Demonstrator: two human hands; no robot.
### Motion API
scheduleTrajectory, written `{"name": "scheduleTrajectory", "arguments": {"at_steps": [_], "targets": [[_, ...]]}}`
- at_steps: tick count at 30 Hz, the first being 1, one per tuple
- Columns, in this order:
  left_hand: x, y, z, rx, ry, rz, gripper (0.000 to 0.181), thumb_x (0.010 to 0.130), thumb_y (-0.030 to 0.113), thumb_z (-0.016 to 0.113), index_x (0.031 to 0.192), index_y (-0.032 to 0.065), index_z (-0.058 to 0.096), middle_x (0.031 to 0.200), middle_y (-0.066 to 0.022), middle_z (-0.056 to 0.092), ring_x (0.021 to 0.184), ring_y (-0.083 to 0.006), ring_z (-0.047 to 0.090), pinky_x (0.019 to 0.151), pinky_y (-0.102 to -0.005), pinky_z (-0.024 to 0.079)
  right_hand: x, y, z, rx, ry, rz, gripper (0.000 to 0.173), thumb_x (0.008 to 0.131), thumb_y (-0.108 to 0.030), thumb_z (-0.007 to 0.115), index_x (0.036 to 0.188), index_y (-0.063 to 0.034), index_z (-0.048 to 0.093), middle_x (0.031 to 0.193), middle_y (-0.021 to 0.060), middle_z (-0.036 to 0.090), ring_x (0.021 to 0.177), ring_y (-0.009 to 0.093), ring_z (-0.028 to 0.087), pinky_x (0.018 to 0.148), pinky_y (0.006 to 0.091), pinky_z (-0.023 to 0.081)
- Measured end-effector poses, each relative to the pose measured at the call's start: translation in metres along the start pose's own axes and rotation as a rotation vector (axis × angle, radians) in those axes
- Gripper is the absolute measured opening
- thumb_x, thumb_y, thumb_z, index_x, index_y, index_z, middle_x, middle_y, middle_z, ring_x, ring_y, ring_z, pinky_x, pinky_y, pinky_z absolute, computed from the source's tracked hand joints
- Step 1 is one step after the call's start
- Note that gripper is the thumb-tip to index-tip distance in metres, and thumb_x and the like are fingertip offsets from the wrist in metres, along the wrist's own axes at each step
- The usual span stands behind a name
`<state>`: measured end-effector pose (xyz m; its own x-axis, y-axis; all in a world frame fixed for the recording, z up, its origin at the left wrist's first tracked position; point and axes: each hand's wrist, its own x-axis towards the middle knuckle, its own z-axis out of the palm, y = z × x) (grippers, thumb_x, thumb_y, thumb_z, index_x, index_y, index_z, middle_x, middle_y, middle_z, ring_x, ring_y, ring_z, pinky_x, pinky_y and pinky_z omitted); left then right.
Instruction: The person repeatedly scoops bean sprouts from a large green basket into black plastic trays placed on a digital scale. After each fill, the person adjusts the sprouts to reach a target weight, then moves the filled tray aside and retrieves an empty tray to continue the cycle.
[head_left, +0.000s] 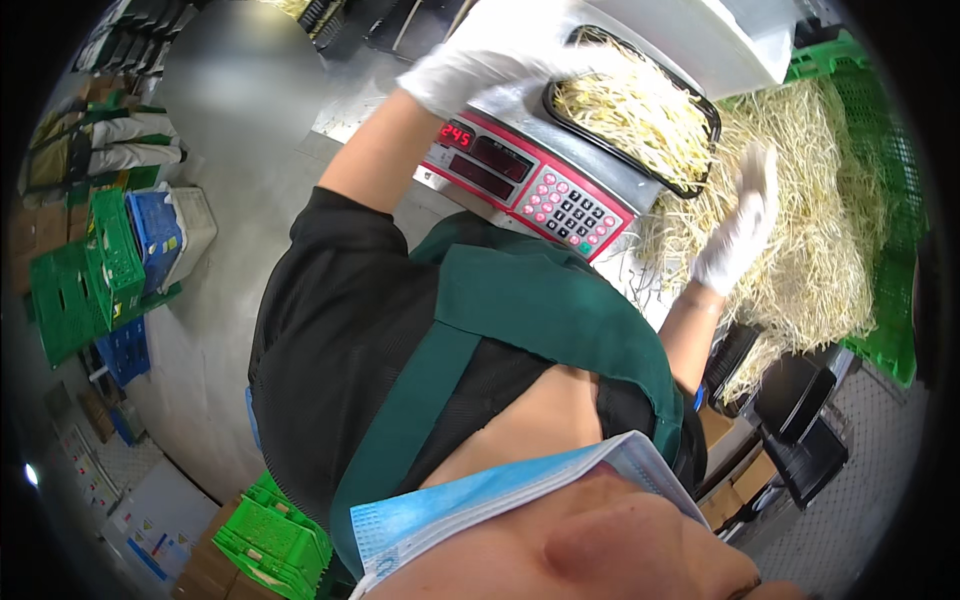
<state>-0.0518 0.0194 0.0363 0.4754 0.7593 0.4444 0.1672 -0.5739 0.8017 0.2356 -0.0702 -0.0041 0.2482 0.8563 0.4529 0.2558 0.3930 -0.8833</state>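
Note:
A black plastic tray (551, 105) filled with pale bean sprouts (637, 112) rests on the metal platform of a red digital scale (517, 184). My left hand (502, 67), in a white glove, reaches over the tray's upper left end; its fingers are blurred by motion and glare, and their grip is unclear. To the right of the tray, my right hand (742, 217), also gloved, is held apart from it with fingers extended and nothing visible in them. Under and beyond this hand spreads a large heap of sprouts (810, 217). The scale's red display is lit.
A green perforated crate wall (892, 172) borders the heap. Behind the tray stands a white box-like object (697, 45). Black trays (799, 405) lie at lower right. Green crates (116, 255) and a blue crate (156, 236) stand at left, another green crate (277, 540) at lower left.

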Motion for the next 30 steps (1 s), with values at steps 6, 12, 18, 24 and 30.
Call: {"name": "scheduleTrajectory", "arguments": {"at_steps": [6, 12, 18, 24, 30], "targets": [[0.008, -0.003, 0.075, 0.741, -0.213, 0.086, 0.077, 0.078, 0.051, 0.061, 0.139, 0.0103, 0.039, 0.136, -0.0133, 0.045, 0.125, -0.0296, 0.040, 0.103, -0.0479, 0.027, 0.031, 0.001, 0.051, -0.893, -0.566, -0.175, 0.066, 0.090, -0.035, 0.053, 0.139, 0.0055, 0.033, 0.133, 0.0244, 0.047, 0.118, 0.041, 0.049, 0.098, 0.0414, 0.042], [0.029, -0.009, 0.077, 0.544, -0.284, 0.007, 0.068, 0.074, 0.053, 0.060, 0.126, 0.0108, 0.050, 0.117, -0.0091, 0.052, 0.109, -0.0282, 0.048, 0.091, -0.0618, 0.029, 0.050, -0.006, 0.051, -0.930, -0.634, -0.324, 0.067, 0.089, -0.038, 0.056, 0.124, 0.0166, 0.041, 0.090, 0.0233, 0.064, 0.079, 0.035, 0.064, 0.072, 0.0397, 0.052], [0.019, 0.005, 0.063, 0.652, -0.299, -0.028, 0.078, 0.079, 0.060, 0.055, 0.135, 0.0066, 0.044, 0.129, -0.0140, 0.048, 0.117, -0.0298, 0.044, 0.099, -0.0498, 0.026, 0.105, -0.055, 0.045, -0.853, -0.529, -0.375, 0.049, 0.083, -0.044, 0.064, 0.111, -0.0044, 0.064, 0.090, 0.0148, 0.068, 0.081, 0.028, 0.066, 0.072, 0.0349, 0.052], [0.023, 0.002, 0.069, 0.573, -0.229, 0.062, 0.081, 0.074, 0.058, 0.060, 0.134, 0.0056, 0.044, 0.127, -0.0133, 0.047, 0.111, -0.0316, 0.044, 0.094, -0.0493, 0.031, 0.263, 0.013, 0.056, -1.258, -0.431, -0.091, 0.038, 0.091, -0.040, 0.052, 0.111, -0.0103, 0.066, 0.099, 0.0152, 0.068, 0.090, 0.024, 0.066, 0.081, 0.0331, 0.049], [0.023, 0.003, 0.067, 0.619, -0.264, -0.052, 0.086, 0.070, 0.054, 0.065, 0.137, 0.0054, 0.040, 0.129, -0.0116, 0.046, 0.113, -0.0297, 0.044, 0.095, -0.0525, 0.031, 0.313, 0.101, 0.111, -1.265, -0.980, 0.487, 0.044, 0.089, -0.031, 0.048, 0.128, -0.0111, 0.052, 0.125, 0.0125, 0.054, 0.109, 0.028, 0.057, 0.091, 0.0384, 0.045]]}}
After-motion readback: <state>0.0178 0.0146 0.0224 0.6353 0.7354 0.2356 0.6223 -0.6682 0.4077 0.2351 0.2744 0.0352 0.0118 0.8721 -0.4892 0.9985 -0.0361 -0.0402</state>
